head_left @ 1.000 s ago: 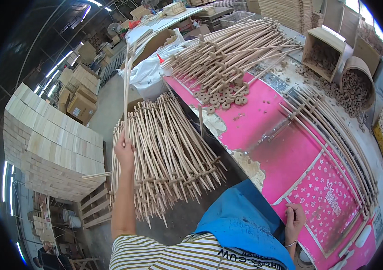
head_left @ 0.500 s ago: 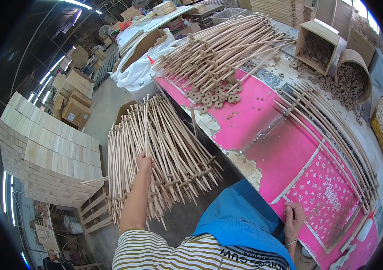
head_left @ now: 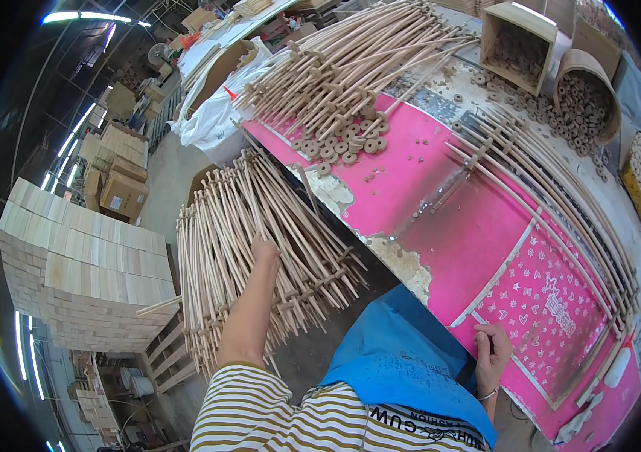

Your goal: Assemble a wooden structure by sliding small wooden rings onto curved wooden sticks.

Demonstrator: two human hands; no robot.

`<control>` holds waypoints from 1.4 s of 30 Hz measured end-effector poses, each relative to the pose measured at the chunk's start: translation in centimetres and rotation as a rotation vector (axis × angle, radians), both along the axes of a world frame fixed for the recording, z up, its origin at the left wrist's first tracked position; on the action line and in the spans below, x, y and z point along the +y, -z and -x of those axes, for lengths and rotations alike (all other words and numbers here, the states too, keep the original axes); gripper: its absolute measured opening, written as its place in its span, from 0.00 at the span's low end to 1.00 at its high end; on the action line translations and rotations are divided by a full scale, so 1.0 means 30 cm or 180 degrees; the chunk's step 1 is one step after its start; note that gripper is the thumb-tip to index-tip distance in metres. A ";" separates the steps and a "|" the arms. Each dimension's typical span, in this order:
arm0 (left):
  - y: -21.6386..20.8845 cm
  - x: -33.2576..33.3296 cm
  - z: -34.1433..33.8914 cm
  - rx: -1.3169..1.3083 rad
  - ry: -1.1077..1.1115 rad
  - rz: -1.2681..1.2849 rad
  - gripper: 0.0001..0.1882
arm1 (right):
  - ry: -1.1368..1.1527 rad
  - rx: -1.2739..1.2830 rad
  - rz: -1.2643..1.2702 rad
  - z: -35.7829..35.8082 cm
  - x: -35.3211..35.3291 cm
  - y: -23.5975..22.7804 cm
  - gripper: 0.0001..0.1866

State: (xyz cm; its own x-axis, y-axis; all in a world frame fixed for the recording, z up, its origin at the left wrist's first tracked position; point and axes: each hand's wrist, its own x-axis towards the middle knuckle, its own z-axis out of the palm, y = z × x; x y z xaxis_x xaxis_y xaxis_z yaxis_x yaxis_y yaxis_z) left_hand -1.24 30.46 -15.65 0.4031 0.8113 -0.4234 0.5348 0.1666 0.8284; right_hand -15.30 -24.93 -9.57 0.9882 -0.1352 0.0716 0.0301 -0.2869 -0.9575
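Observation:
A big stack of long wooden sticks (head_left: 219,226) with round wooden discs near their ends lies to the left of the table. My left hand (head_left: 264,251) is at the middle of this stack, its fingers closed round a wooden stick that lies among the others. The fingertips are partly hidden by the hand's back. Beside the table's near edge is my right hand (head_left: 492,352), its fingers curled and nothing visible in them. Across the table, a row of sticks with discs (head_left: 554,203) lies over the pink sheet (head_left: 456,241).
Another heap of sticks (head_left: 350,60) covers the table's far end, with loose wooden rings (head_left: 347,143) before it. A wooden box (head_left: 517,47) and a round tub (head_left: 585,94) of rings lie tipped at the far right. Stacked wood blocks (head_left: 87,264) stand at left.
My left hand has moved slightly right and up over the stack, and the stick it held raised now lies lower among the others. My right hand has hardly moved. The view has shifted slightly.

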 end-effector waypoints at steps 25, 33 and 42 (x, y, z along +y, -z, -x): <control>-0.349 -1.240 -0.304 -0.2485 0.5234 -0.3390 0.23 | -0.0096 -0.0168 -0.0020 -0.020 -0.030 -0.033 0.04; -0.250 -1.604 -0.526 -0.2882 0.5923 -0.3863 0.24 | -0.0261 -0.0138 -0.0217 -0.025 -0.033 -0.030 0.06; -0.194 -1.650 -0.592 -0.3177 0.6065 -0.3915 0.15 | -0.0234 -0.0159 -0.0279 -0.029 -0.044 -0.043 0.06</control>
